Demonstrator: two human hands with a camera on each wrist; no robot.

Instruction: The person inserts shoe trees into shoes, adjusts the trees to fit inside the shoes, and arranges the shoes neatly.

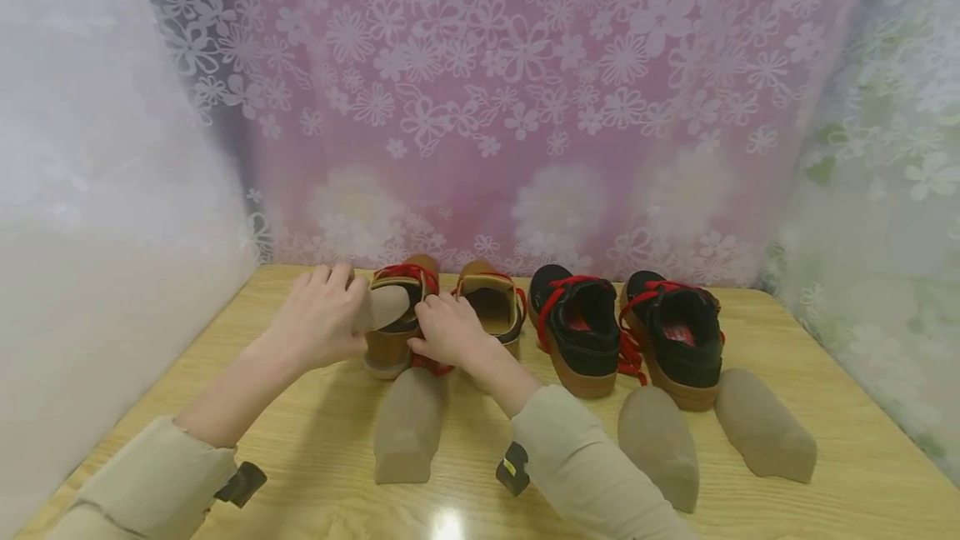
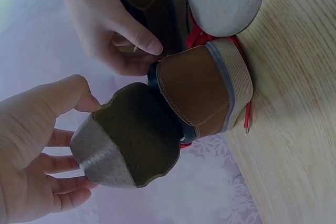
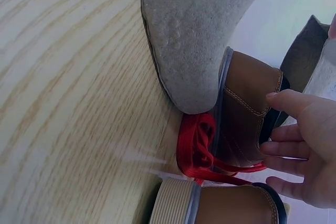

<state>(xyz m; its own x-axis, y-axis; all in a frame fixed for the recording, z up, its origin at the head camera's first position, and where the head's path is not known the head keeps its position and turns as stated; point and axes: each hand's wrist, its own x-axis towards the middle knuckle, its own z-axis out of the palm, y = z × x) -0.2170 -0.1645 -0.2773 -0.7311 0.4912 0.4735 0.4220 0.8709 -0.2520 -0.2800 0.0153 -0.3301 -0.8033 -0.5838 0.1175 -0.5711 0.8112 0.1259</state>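
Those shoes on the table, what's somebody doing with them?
A person's left hand holds a hollow grey-beige shoe insert, one end at the opening of the leftmost brown shoe. The right hand is at that shoe's collar. Three more inserts lie on the table. The other brown shoe and two black shoes stand alongside, with no inserts visible inside them.
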